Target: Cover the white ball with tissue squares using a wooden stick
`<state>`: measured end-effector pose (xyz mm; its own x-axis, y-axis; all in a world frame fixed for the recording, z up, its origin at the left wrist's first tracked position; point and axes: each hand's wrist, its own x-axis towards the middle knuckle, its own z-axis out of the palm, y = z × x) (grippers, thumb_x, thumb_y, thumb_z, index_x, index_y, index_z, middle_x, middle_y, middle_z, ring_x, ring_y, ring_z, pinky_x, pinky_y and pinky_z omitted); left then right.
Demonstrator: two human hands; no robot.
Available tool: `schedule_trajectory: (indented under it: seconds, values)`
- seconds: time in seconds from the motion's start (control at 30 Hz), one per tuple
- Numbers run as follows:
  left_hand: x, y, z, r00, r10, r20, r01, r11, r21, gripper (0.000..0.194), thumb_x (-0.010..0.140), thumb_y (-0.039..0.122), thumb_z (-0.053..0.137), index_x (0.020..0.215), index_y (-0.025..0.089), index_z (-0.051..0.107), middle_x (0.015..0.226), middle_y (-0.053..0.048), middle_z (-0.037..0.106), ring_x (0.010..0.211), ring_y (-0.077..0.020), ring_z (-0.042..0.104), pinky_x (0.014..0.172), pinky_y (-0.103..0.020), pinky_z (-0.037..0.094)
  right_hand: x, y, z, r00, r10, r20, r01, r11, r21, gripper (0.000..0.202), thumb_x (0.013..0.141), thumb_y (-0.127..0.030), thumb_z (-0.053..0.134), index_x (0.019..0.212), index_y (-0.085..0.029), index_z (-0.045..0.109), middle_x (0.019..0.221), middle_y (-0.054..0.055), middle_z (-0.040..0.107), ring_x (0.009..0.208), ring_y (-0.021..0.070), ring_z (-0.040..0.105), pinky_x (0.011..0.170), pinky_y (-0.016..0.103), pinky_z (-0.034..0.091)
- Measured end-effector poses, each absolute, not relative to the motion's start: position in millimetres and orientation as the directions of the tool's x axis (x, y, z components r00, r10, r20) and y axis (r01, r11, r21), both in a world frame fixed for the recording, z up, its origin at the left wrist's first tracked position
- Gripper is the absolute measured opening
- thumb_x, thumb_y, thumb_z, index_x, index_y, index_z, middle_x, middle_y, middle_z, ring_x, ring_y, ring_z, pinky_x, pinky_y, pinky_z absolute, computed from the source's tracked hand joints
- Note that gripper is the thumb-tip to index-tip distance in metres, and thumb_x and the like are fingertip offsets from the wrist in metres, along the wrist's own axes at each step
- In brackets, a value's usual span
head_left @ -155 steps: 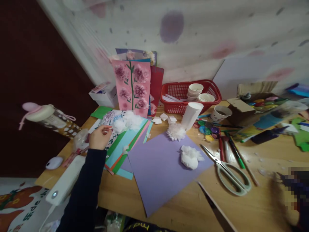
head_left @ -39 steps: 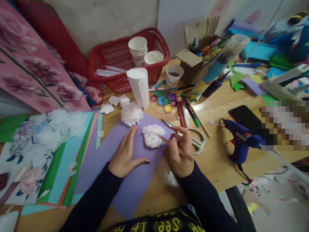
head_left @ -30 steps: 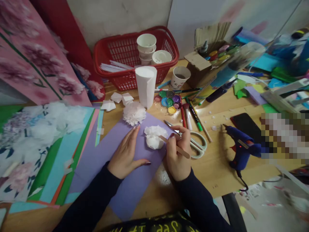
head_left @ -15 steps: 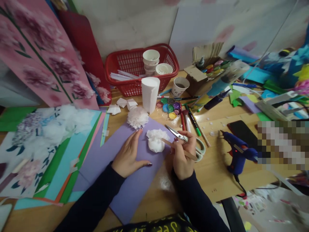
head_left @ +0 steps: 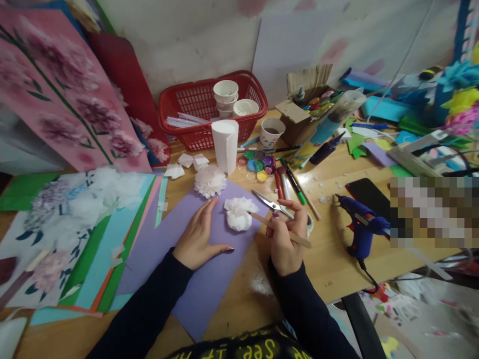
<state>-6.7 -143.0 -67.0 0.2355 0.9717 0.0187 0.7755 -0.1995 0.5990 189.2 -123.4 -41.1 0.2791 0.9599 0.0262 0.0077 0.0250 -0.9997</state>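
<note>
Two bare hands work over one purple sheet, which bears two white paper pieces: one crumpled tissue bundle on its far right part, and one ruffled flower at its far corner, apart from the bundle.

The left hand is open, thumb spread wide from the four fingers; it grasps nothing and rests on the sheet, its fingertips close to the flower. The right hand is closed in a pen-like pinch around one wooden stick; the stick's tip appears to touch the bundle's right edge.

One pair of scissors lies partly hidden behind the right hand; one glue gun and one dark phone lie farther right; three small white squares sit left of one upright white roll; one red basket stands behind.

The sheet's near corner points to the front edge of the table; bare purple paper separates left thumb from bundle; open wood extends between right sleeve and glue gun.
</note>
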Motion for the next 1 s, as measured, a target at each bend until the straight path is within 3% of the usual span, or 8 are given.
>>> schedule_trajectory:
  seconds: [0.33, 0.67, 0.77, 0.87, 1.0]
  values:
    - [-6, -143, -65, 0.233, 0.972, -0.001, 0.787, -0.189, 0.587, 0.114, 0.065, 0.04, 0.083, 0.149, 0.022, 0.008, 0.152, -0.022, 0.031, 0.141, -0.0365, 0.029, 0.113, -0.056, 0.03, 187, -121, -52, 0.219, 0.975, 0.045, 0.116, 0.02, -0.993, 0.024, 0.086, -0.021, 0.046, 0.11, -0.023, 0.044, 0.054, -0.008, 0.044, 0.048, 0.0145, 0.044, 0.051, 0.029, 0.035]
    - [-8, -143, -70, 0.268, 0.962, 0.044, 0.782, -0.244, 0.573, 0.113, 0.068, 0.042, 0.081, 0.15, 0.024, 0.006, 0.152, -0.022, 0.03, 0.141, -0.0369, 0.029, 0.112, -0.057, 0.031, 177, -113, -39, 0.021, 0.999, 0.036, 0.363, 0.026, -0.931, 0.028, 0.084, -0.017, 0.039, 0.112, -0.019, 0.042, 0.077, 0.001, 0.057, 0.067, 0.0194, 0.055, 0.067, 0.035, 0.041]
    - [-8, -143, -70, 0.268, 0.963, 0.04, 0.78, -0.241, 0.577, 0.113, 0.067, 0.042, 0.081, 0.15, 0.023, 0.007, 0.152, -0.022, 0.03, 0.141, -0.037, 0.03, 0.112, -0.056, 0.031, 179, -109, -40, 0.048, 0.999, -0.007, 0.289, -0.02, -0.957, 0.026, 0.081, -0.017, 0.044, 0.107, -0.02, 0.048, 0.074, 0.0, 0.057, 0.068, 0.019, 0.056, 0.067, 0.033, 0.041]
    - [-8, -142, -69, 0.26, 0.965, 0.031, 0.779, -0.228, 0.585, 0.112, 0.066, 0.041, 0.082, 0.15, 0.022, 0.009, 0.151, -0.023, 0.031, 0.141, -0.0366, 0.029, 0.113, -0.056, 0.03, 185, -104, -44, 0.13, 0.987, -0.093, 0.16, -0.114, -0.981, 0.023, 0.081, -0.022, 0.048, 0.104, -0.021, 0.046, 0.061, -0.005, 0.053, 0.056, 0.0164, 0.055, 0.055, 0.028, 0.041]
    - [-7, -142, -68, 0.233, 0.972, 0.016, 0.775, -0.196, 0.601, 0.114, 0.063, 0.038, 0.084, 0.149, 0.021, 0.011, 0.151, -0.023, 0.031, 0.141, -0.0362, 0.029, 0.113, -0.057, 0.029, 195, -102, -47, 0.126, 0.985, -0.116, 0.082, -0.127, -0.988, 0.022, 0.086, -0.039, 0.051, 0.098, -0.021, 0.046, 0.049, -0.008, 0.053, 0.039, 0.0138, 0.05, 0.041, 0.024, 0.038]
